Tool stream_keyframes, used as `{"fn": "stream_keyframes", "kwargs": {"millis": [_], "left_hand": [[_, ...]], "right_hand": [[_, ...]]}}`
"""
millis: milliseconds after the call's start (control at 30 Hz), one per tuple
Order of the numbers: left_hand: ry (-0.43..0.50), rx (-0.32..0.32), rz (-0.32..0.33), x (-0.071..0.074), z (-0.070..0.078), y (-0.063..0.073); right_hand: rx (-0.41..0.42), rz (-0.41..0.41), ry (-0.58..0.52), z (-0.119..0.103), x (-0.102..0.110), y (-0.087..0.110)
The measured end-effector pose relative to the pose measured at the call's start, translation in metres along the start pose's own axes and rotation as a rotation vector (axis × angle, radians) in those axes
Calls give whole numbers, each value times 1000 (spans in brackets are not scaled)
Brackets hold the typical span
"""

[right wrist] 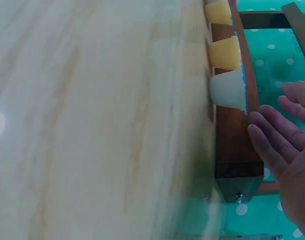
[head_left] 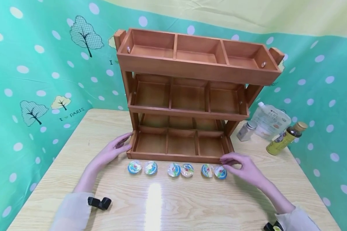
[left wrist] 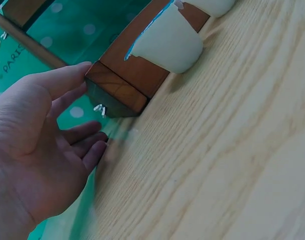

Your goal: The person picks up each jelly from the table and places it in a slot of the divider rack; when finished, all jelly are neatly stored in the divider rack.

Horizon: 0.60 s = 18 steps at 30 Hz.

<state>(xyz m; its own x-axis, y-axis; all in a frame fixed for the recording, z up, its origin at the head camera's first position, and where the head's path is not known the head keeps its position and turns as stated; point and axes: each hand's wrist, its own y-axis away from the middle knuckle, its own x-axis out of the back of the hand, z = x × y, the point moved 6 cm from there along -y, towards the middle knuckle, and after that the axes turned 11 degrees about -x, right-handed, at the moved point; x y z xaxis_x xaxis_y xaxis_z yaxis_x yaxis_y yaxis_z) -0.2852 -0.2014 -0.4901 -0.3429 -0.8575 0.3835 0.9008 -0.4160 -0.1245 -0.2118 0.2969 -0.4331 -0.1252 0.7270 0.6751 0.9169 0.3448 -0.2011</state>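
Left hand (head_left: pixel 112 150) and right hand (head_left: pixel 244 167) reach to opposite ends of a reddish-brown wooden tiered rack (head_left: pixel 196 69), which stands towards the back of a pale wood-grained bench (head_left: pixel 191 205). The left hand is loosely spread, with fingertips touching the left end of the bottom tray (head_left: pixel 176 157) and the other fingers slightly bent; it has hold of nothing. The right hand is also relaxed, its fingers gently extended at the tray's front right corner and clasping nothing; whether the fingertips press on the wood is hard to tell.

Top, middle and bottom trays are each divided into three compartments, with the top one between slanted wooden posts.

Six small round plastic cups with blue-patterned film lids sit on the bench just in front of the bottom tray, in three pairs: a left pair (head_left: pixel 150 167) standing slightly apart, a middle pair (head_left: pixel 187 170) and a right pair (head_left: pixel 207 170). In the right wrist view, the cup nearest the right hand is whitish and the next two are yellow.

Right of the rack are a clear jar with a grey lid (head_left: pixel 245 131), a whitish spouted pouch (head_left: pixel 270 122) and a yellow bottle with a tan cap (head_left: pixel 283 139). Green dotted cloth (head_left: pixel 57 125) hangs around the bench.
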Motion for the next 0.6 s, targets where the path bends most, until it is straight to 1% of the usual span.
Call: {"fn": "stream_keyframes", "kwargs": {"millis": [67, 167, 300, 467, 600], "left_hand": [[12, -1, -3, -1, -1, 0], [24, -20, -10, -1, -1, -1], [21, -40, -21, -2, 1, -1], [-2, -3, -22, -2, 0, -1], [3, 13, -20, -3, -2, -2]], "right_hand": [[-6, -25, 10, 1, -3, 1], [-20, -62, 21, 2, -7, 2], [-41, -112, 41, 5, -11, 3], [-65, -166, 80, 10, -16, 4], [-85, -187, 126, 14, -20, 5]]}}
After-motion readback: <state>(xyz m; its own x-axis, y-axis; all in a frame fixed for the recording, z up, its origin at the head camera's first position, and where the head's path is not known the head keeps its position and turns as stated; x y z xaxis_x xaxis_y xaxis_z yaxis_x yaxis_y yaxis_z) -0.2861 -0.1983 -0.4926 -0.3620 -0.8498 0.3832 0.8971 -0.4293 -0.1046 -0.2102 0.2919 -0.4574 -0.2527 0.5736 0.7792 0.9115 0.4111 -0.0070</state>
